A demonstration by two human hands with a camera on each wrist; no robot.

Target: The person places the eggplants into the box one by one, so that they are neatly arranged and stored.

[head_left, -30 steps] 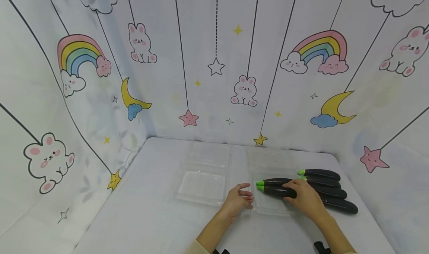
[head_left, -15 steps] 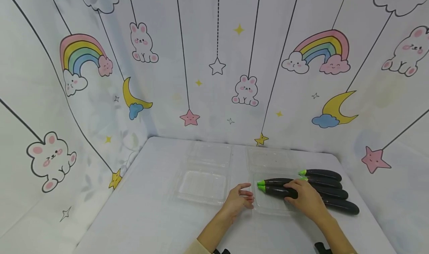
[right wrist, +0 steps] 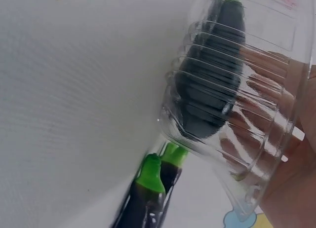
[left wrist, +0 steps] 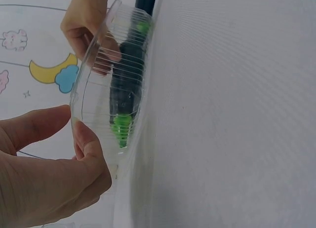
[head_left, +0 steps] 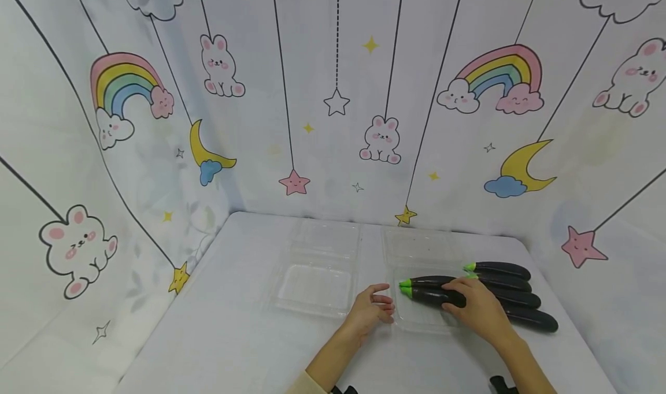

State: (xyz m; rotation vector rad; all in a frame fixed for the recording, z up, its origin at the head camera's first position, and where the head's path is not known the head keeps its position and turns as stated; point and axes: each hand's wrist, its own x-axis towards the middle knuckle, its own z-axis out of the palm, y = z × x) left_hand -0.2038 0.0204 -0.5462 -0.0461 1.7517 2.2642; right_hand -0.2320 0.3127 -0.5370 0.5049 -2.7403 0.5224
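Two long dark eggplants with bright green stem ends lie side by side in the right clear plastic clamshell box (head_left: 424,320). My right hand (head_left: 480,310) comes down from above and grips the nearer eggplant (head_left: 429,297) near its thick end. Behind it lies the farther eggplant (head_left: 422,281), partly covered by the fingers. At the box's left side is my left hand (head_left: 363,318); in the left wrist view its thumb and finger pinch the box rim (left wrist: 75,97). Through the ribbed wall in the right wrist view, the right hand's fingers show beside the dark eggplant (right wrist: 210,85).
Several more eggplants (head_left: 531,318) lie in a row right of the box, their stem ends to the left. Another open clear box (head_left: 314,287) stands to the left. Both lids lean back toward the cartoon-printed backdrop (head_left: 333,151).
The right hand has slid very slightly to the right along the eggplant. The left hand, the box and the eggplants stay in place.
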